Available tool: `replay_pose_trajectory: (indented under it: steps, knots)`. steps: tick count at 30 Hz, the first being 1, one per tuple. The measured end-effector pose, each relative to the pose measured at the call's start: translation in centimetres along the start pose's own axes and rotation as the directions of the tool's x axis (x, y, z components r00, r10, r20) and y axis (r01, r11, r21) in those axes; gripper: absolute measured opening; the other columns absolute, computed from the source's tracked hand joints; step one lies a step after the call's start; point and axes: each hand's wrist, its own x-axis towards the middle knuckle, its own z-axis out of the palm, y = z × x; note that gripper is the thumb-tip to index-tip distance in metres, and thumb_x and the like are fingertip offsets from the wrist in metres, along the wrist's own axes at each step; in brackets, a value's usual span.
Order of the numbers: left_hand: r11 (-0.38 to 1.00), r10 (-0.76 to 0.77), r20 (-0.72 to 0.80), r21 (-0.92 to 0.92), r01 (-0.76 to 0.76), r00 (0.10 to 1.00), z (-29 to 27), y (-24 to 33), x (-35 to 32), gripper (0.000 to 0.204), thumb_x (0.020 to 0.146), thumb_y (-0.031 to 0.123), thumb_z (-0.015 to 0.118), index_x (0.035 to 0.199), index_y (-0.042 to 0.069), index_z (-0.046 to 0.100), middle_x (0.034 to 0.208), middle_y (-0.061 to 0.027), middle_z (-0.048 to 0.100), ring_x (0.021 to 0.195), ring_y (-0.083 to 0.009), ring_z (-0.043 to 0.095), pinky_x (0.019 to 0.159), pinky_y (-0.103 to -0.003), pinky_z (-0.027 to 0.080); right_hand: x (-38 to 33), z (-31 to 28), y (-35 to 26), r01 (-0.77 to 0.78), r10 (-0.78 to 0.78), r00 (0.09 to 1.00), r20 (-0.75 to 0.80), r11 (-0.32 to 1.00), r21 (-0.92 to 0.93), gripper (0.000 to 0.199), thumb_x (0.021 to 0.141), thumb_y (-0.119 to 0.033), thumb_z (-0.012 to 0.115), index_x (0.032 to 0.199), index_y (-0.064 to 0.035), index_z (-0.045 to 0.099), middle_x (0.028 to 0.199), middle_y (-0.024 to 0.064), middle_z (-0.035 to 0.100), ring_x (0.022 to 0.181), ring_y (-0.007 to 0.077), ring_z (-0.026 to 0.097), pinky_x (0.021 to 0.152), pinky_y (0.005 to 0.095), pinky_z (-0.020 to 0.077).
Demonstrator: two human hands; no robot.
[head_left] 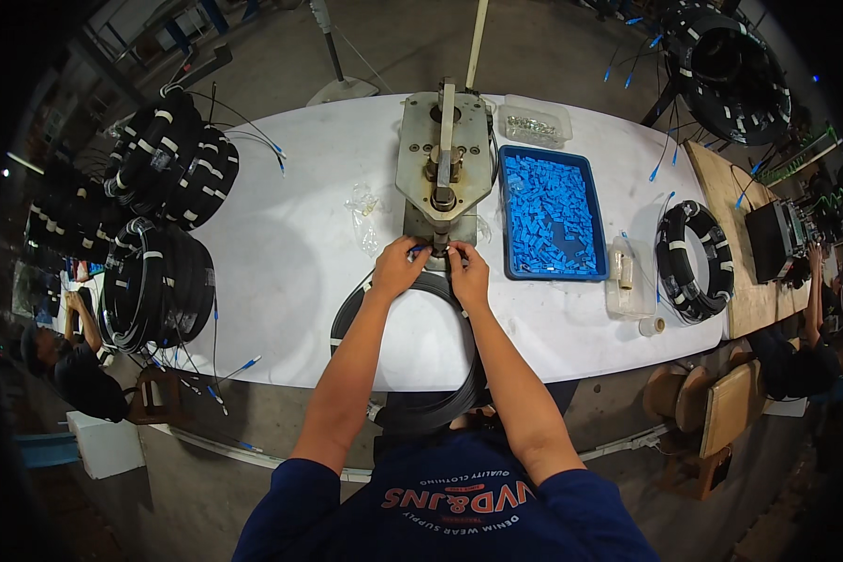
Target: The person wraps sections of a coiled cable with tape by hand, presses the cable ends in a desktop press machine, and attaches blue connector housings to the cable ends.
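Observation:
My left hand (400, 269) is closed in a pinch at the foot of a metal hand press (447, 155), with a small blue connector (415, 250) showing at its fingertips. On the other side of the press foot, my right hand (469, 275) has its fingers pressed together. What it grips is too small and covered to make out. Below both hands lies a coil of black cable (476, 375), partly on the table and hanging over its near edge towards my body. My forearms cover parts of the loop.
Right of the press stands a blue tray (506, 215) of small blue parts, with a clear box of metal pieces (534, 124) behind. Black cable coils (159, 281) are stacked at left; another coil (694, 262) lies at right. People work at both sides.

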Motion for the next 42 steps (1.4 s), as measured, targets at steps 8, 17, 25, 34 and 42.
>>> replay_pose_trajectory:
  steps: [8, 17, 25, 34, 42]
  knots:
    - [1.0, 0.006, -0.004, 0.004, -0.006, 1.0, 0.0, 0.0, 0.0, 0.023, 0.088, 0.024, 0.065, 0.098, 0.004, 0.07, 0.091, -0.0138, 0.065, 0.083, -0.0335, 0.064, 0.073, -0.04, 0.05, 0.0, 0.2, 0.2, 0.059, -0.059, 0.998, -0.034, 0.998, -0.013, 0.022, 0.095, -0.019, 0.062, 0.108, -0.0028, 0.068, 0.09, 0.0081, 0.071, 0.075, 0.0121, 0.06, 0.064, 0.0261, 0.0481]
    - [1.0, -0.011, -0.016, -0.017, 0.01, 1.0, 0.2, 0.1, 0.2, 0.022, 0.09, 0.023, 0.064, 0.1, 0.005, 0.07, 0.094, -0.0129, 0.066, 0.08, -0.034, 0.063, 0.071, -0.04, 0.049, 0.3, 0.8, 0.0, 0.004, 0.002, 0.996, -0.094, 0.998, 0.06, 0.017, 0.094, -0.016, 0.062, 0.103, -0.003, 0.069, 0.089, 0.0127, 0.071, 0.075, 0.0189, 0.065, 0.07, 0.0297, 0.0491]
    - [1.0, 0.019, -0.046, 0.007, -0.019, 0.999, 0.5, 0.0, 0.3, 0.024, 0.09, 0.026, 0.063, 0.102, 0.007, 0.07, 0.094, -0.0122, 0.066, 0.076, -0.0329, 0.062, 0.069, -0.04, 0.049, 0.5, 0.8, 0.0, -0.015, 0.017, 0.997, -0.078, 1.0, 0.026, 0.019, 0.096, -0.016, 0.06, 0.106, -0.0014, 0.068, 0.092, 0.0092, 0.071, 0.08, 0.0136, 0.064, 0.074, 0.0273, 0.0502]
    - [0.999, -0.005, -0.035, 0.037, 0.006, 0.999, 0.3, -0.2, 0.4, 0.024, 0.091, 0.028, 0.062, 0.103, 0.009, 0.071, 0.095, -0.012, 0.066, 0.075, -0.0321, 0.061, 0.068, -0.04, 0.049, 0.5, 1.0, 0.0, -0.017, 0.018, 0.997, -0.075, 1.0, 0.01, 0.018, 0.096, -0.015, 0.061, 0.106, -0.0016, 0.068, 0.089, 0.0084, 0.07, 0.076, 0.0129, 0.062, 0.072, 0.0267, 0.0495]
    - [1.0, -0.002, -0.038, 0.03, 0.004, 0.999, 0.2, 0.0, 0.3, 0.023, 0.091, 0.027, 0.062, 0.102, 0.009, 0.071, 0.098, -0.0119, 0.067, 0.082, -0.0341, 0.063, 0.071, -0.041, 0.049, 0.6, 1.1, 0.1, -0.018, 0.019, 0.997, -0.071, 1.0, 0.008, 0.018, 0.096, -0.014, 0.061, 0.106, -0.0007, 0.068, 0.09, 0.0089, 0.07, 0.077, 0.0127, 0.062, 0.073, 0.0265, 0.0494]
